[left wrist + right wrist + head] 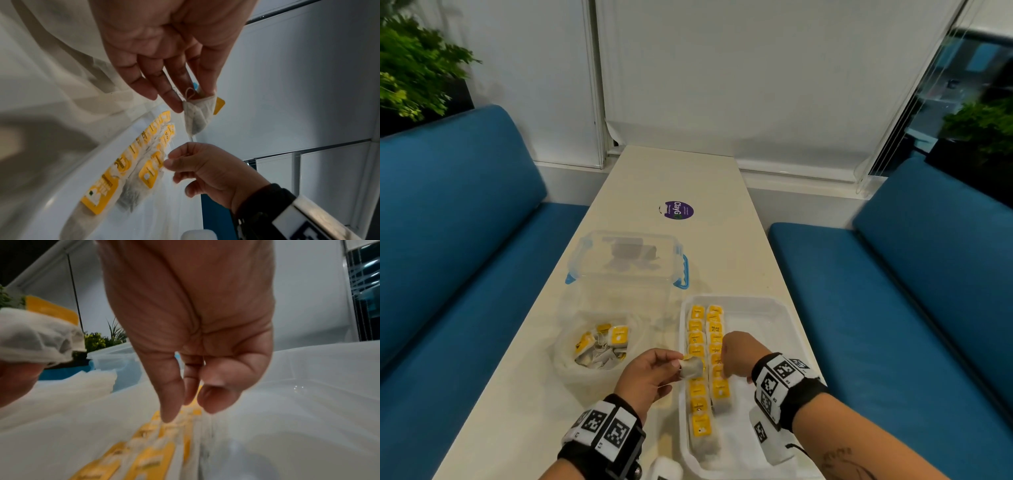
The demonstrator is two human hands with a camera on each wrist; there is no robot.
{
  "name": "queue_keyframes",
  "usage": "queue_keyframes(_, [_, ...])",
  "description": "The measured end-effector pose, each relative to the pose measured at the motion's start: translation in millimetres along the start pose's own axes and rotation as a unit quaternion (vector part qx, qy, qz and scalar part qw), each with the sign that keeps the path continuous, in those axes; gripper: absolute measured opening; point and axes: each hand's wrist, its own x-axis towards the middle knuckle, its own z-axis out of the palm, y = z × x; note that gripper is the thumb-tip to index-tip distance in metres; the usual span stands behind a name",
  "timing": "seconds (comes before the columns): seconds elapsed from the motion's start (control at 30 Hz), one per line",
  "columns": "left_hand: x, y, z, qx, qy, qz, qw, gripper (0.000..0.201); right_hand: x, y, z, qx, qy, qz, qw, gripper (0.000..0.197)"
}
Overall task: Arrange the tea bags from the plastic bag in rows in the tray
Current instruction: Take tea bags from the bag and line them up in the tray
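A white tray [756, 303] sits at the near right of the table and holds two rows of yellow-tagged tea bags [697, 346] along its left side. An open plastic bag [571, 356] with several more tea bags lies to its left. My left hand [678, 365] pinches one tea bag [692, 367] by its top, above the tray's left edge; the bag hangs from the fingertips [176, 105]. My right hand [724, 371] reaches down onto the second row [717, 342], its thumb and forefinger pinching at a tea bag there [153, 168].
A clear lidded container [626, 260] with blue clips stands behind the plastic bag. A purple round sticker [679, 210] lies farther back on the pale table [524, 394]. Blue benches [893, 308] flank both sides. A small white object [664, 469] sits at the near edge.
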Motion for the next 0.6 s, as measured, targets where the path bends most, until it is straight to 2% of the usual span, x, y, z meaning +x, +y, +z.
queue_keyframes(0.07, [1,1,0,0.003,-0.002,0.003,1.000,0.019,-2,5,-8,0.039,0.049,-0.016,0.998,0.013])
queue_keyframes(0.13, [3,0,0,0.006,-0.004,0.003,1.000,0.019,-7,9,-14,0.156,0.076,-0.026,0.984,0.013])
queue_keyframes(0.2, [5,0,2,0.008,-0.008,0.000,1.000,0.018,-15,9,-20,0.262,0.069,-0.050,0.961,0.018])
queue_keyframes(0.27, [6,0,5,0.015,-0.014,-0.001,1.000,0.018,-24,5,-23,0.312,0.036,-0.083,0.946,0.022])
queue_keyframes(0.4, [7,4,13,0.036,-0.037,0.010,0.999,0.019,-34,1,-21,0.311,-0.022,-0.114,0.943,0.028])
queue_keyframes(0.5, [6,7,17,0.041,-0.045,0.018,0.998,0.020,-35,0,-17,0.322,-0.011,-0.111,0.940,0.017])
queue_keyframes(0.6, [4,8,20,0.040,-0.053,0.027,0.997,0.020,-36,1,-16,0.337,-0.011,-0.113,0.935,0.025])
